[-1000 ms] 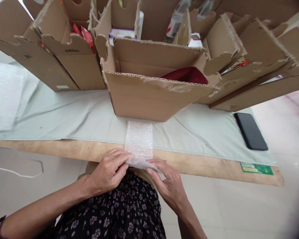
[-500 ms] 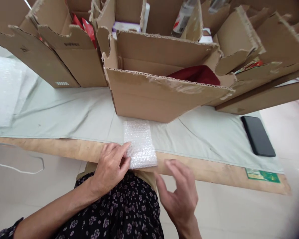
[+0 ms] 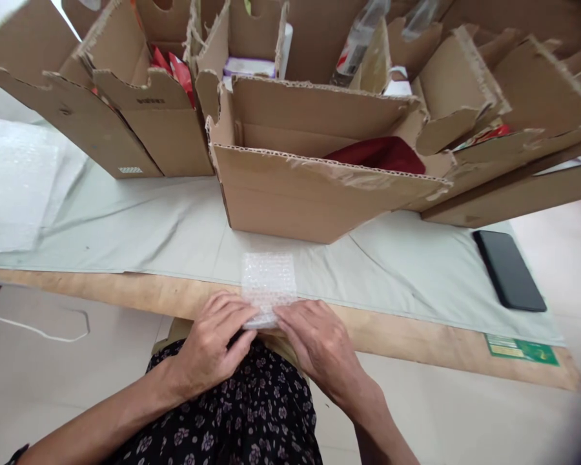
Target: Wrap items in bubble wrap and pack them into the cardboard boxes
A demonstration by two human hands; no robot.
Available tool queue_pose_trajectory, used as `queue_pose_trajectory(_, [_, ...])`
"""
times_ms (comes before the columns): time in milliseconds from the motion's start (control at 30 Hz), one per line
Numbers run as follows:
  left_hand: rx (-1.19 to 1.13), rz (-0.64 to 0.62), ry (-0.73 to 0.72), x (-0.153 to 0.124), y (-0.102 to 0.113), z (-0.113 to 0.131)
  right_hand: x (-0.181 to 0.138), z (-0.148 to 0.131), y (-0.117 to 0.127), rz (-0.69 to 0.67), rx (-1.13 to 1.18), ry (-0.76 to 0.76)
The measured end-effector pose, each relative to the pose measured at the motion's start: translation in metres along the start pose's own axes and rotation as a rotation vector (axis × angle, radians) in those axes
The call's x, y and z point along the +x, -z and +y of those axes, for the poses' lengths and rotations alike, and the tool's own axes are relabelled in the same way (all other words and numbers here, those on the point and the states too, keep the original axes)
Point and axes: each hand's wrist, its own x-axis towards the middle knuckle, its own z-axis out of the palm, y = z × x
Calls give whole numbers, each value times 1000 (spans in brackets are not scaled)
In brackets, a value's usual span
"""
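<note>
Head view: both hands work a small bubble-wrap parcel [image 3: 268, 284] that lies at the near edge of the tabletop [image 3: 416, 336], partly on the pale green cloth [image 3: 150, 232] and partly over the bare wooden margin. The left hand [image 3: 213, 339] presses its fingers [image 3: 239, 316] on the parcel's near left corner; the right hand [image 3: 314, 339] lays its fingers [image 3: 288, 313] flat on the near right corner. Neither hand is closed round the parcel: the fingers lie narrow and extended, pinning the near edge down. What is inside the wrap cannot be told. Judged step: folding or rolling the wrap's near end and holding it closed. The next move, in my judgement, calls for even pressure from both hands so the fold does not spring open, and care that the parcel does not slide off the edge into the lap. Surroundings: an open cardboard box [image 3: 314, 194] stands just beyond the parcel with a red item [image 3: 377, 155] inside; further torn boxes [image 3: 126, 129] crowd behind it, limiting forward room. A black phone [image 3: 508, 271] lies well to the right on the cloth, a green label [image 3: 520, 349] near it, and spare bubble wrap sheets [image 3: 14, 187] lie at far left.
</note>
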Motion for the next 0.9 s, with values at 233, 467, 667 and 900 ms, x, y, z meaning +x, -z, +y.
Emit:
queue_pose_trajectory(233, [115, 65, 174, 13, -6, -10, 4, -1, 1, 314, -138, -104])
queue_pose_trajectory(467, [93, 101, 234, 12, -3, -13, 2, 2, -12, 110, -123, -27])
queue_pose_trajectory(667, [-615, 36, 844, 3, 13, 3, 11, 0, -16, 280, 222, -388])
queue_pose_trajectory(900, [-1099, -32, 897, 19, 0, 6, -1, -21, 1, 224, 545, -466])
